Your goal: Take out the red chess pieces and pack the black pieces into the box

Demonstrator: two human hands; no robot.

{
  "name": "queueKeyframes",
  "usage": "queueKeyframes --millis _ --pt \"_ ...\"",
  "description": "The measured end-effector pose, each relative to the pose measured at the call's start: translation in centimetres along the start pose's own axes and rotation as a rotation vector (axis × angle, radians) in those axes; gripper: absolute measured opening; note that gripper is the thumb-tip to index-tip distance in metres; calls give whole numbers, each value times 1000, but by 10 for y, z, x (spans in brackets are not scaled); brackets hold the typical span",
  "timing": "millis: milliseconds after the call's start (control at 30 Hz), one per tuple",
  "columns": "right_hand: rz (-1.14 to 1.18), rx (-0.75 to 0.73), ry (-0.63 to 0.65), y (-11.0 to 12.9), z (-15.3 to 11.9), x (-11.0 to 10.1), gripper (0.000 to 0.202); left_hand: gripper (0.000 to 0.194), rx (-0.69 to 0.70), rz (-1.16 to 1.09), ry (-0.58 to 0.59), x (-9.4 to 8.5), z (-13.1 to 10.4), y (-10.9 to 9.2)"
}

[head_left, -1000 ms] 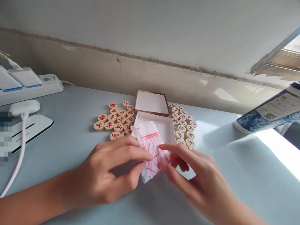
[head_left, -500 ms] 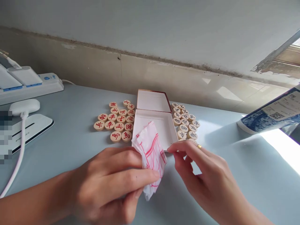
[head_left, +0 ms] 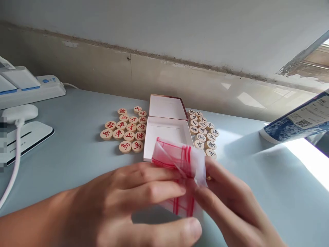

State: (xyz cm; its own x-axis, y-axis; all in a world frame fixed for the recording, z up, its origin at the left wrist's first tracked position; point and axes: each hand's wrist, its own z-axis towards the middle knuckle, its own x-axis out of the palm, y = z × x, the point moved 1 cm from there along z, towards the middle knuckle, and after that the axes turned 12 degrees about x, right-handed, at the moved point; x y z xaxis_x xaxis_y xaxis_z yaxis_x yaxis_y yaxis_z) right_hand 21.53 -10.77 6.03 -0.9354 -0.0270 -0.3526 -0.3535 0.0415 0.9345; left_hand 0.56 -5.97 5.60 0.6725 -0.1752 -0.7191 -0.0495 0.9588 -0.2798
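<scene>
A thin folded plastic chessboard sheet [head_left: 172,152], whitish with red grid lines, is raised in front of an open cardboard box [head_left: 148,144]. My left hand [head_left: 138,195] has its fingers laid across the sheet, holding its left part, while its thumb stands apart below. At the sheet's right edge, my right hand [head_left: 231,199] pinches it between thumb and fingers; some of those fingertips are hidden behind it. Red-marked Chinese chess pieces [head_left: 129,136] lie left of the box, and black-marked Chinese chess pieces [head_left: 202,137] lie to its right.
On the left are a power strip [head_left: 52,85] with plugs, a white charger [head_left: 20,113] with its cable, and a flat white device [head_left: 36,132]. A blue patterned cylinder [head_left: 295,120] stands tilted in view at the right. A wall [head_left: 164,75] runs behind the desk [head_left: 84,151].
My right hand has moved from the box's front edge onto the sheet. The sheet has turned and spread wider to the right, and my left thumb has come away from it.
</scene>
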Motion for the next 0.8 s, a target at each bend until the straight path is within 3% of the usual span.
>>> queueKeyframes --millis 33,67,167,267,400,467,633,800 --pt "51 25 1 1 2 -1 21 28 55 46 -40 -3 -3 0" --pt "113 49 25 1 4 -1 17 35 21 98 -90 -4 -5 1" --pt "305 100 120 3 11 -1 7 52 -210 141 -233 0 -12 3" --pt "418 100 160 1 15 -2 7 52 -458 -86 -326 9 -11 5" --pt "352 113 154 -3 13 -2 7 14 -549 -414 -110 11 -2 6" --pt "233 112 153 -2 12 -1 12 17 -520 -432 -47 9 0 8" --pt "22 55 115 2 12 -1 22 21 -472 -341 -82 6 0 14" --pt "-44 95 170 0 12 -2 25 26 -470 -268 -83 10 -6 15"
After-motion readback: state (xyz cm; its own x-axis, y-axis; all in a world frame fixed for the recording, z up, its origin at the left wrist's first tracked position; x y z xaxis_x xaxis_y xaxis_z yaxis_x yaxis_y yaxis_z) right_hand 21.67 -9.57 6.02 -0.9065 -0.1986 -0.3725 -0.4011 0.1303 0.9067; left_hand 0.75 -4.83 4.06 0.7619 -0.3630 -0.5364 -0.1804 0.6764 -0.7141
